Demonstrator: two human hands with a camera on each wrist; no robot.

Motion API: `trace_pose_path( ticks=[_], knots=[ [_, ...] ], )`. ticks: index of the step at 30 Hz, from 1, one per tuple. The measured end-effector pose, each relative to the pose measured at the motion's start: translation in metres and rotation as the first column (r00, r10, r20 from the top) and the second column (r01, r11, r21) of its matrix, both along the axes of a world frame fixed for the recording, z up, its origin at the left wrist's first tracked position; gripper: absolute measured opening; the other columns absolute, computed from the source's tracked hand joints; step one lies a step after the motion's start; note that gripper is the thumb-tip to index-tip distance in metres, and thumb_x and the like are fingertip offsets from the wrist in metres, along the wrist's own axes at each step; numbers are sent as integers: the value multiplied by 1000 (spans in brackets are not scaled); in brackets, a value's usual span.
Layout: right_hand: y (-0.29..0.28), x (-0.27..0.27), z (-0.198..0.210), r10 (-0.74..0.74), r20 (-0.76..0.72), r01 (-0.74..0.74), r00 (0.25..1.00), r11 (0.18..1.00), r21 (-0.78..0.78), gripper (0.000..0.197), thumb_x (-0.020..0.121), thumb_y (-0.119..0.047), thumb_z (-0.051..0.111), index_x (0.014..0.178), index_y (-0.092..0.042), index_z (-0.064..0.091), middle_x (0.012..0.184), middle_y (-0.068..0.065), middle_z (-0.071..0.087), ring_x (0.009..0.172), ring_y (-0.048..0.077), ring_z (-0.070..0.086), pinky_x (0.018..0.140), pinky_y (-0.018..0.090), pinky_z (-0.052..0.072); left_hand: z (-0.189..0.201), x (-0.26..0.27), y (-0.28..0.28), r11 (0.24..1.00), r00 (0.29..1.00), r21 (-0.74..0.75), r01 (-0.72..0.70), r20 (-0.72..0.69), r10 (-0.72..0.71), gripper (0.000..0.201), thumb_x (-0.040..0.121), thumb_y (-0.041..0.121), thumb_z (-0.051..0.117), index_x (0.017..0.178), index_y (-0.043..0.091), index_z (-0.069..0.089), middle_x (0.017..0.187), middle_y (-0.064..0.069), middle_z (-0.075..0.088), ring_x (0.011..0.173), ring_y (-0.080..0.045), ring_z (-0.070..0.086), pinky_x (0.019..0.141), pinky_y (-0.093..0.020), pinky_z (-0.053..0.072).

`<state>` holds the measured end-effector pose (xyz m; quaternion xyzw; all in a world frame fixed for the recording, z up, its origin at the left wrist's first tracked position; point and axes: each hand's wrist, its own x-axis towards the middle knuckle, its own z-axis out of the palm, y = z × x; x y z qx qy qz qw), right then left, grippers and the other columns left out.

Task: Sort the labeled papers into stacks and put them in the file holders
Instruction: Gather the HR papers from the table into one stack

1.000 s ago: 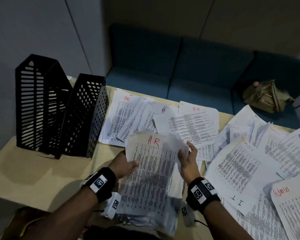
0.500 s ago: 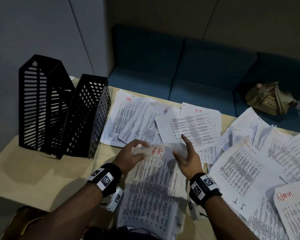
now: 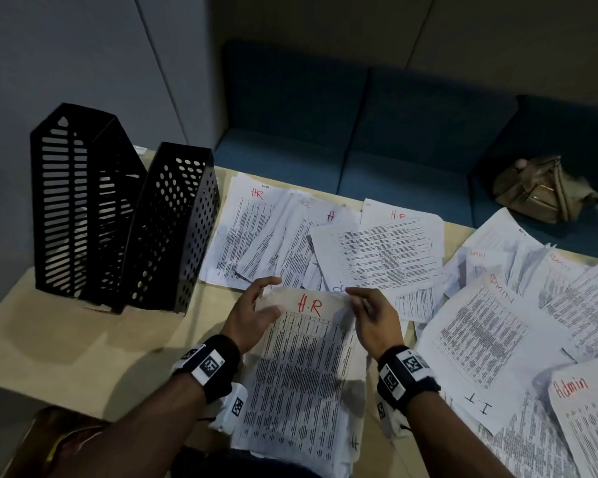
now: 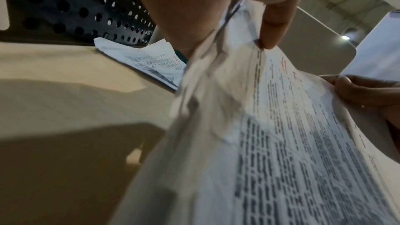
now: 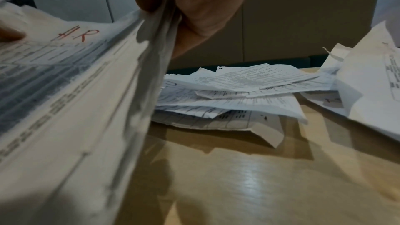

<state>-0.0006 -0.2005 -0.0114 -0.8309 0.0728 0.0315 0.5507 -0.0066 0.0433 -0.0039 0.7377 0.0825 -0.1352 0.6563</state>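
At lower centre of the head view, the left hand and right hand each grip a top corner of the HR stack, apparently squaring it, which next needs carrying to the file holders at upper left.

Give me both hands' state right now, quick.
Left hand: grips the left edge of the HR stack, thumb on top.
Right hand: pinches the stack's right edge near the top.
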Motion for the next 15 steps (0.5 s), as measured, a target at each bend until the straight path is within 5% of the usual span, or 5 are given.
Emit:
trace_pose_path(
  ticks=[3,6,9,12,15],
  knots=[
    [-4,4,-9,25,3,-24,1000,996,-89,6,89,-33,60,92,-30,64,98,-7,64,93,8,59,72,17,46,-1,2,1,997,999,70,36,-9,-35,46,86,1,55,101,44,59,106,-3,65,92,-18,64,77,-26,53],
    [-6,7,-18,-35,-112,41,993,998,52,10,90,-17,60,85,-25,63,93,-2,67,87,17,61,68,26,45,-3,5,1,987,998,144,67,-4,-67,35,86,1,55,91,36,58,99,0,64,86,-24,62,70,-28,50],
    [-3,12,-24,-154,-229,210,961,947,243,22,87,-2,55,74,-18,63,83,3,65,85,22,57,75,30,45,-6,7,3,982,1000,189,3,16,-6,30,85,9,63,99,34,54,105,4,59,98,-18,57,72,-21,43],
    [3,15,-29,-237,-291,323,927,898,300,23,71,-12,51,59,-23,69,81,7,65,93,29,57,91,40,42,-14,5,5,997,1000,77,-19,-12,20,62,81,13,72,123,48,44,125,13,49,111,-2,52,86,-25,47],
    [11,16,-29,-237,-277,322,931,890,322,27,68,-14,47,56,-23,69,78,7,66,94,30,58,94,39,42,-27,-2,5,993,968,-76,-85,-241,65,64,79,9,74,133,30,45,122,-6,60,98,-19,67,77,-29,56]
  ],
)
